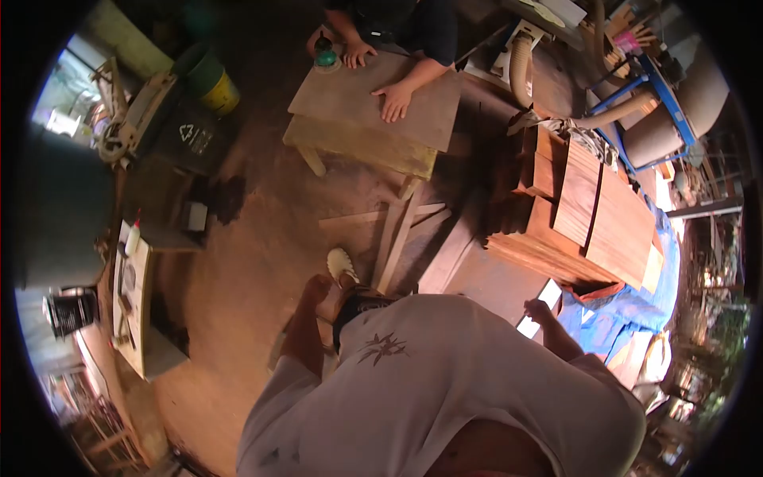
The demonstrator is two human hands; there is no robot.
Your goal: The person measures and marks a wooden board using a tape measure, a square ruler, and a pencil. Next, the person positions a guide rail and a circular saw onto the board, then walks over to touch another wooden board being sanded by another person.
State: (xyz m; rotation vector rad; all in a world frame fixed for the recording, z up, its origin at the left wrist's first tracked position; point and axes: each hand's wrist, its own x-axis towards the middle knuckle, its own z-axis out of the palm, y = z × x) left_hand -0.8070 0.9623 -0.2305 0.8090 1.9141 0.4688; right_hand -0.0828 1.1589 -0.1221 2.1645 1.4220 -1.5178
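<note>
My left hand (319,288) hangs low beside my left leg, its fingers curled in with nothing showing in them. Under it is the brown floor, with my light-coloured shoe (342,265) close by. On the other side, my right hand (537,311) is closed and overlaps a bright white strip (548,296); whether it grips that strip I cannot tell. Stacked brown wooden boards (592,215) stand just ahead of that hand, over blue sheeting (632,306).
A person with both hands on a board-topped table (373,143) is ahead, beside a green power tool (326,57). Wooden planks (397,238) lie before it. At left are a low bench (147,318) with a glue bottle (133,236) and a black bin (187,131).
</note>
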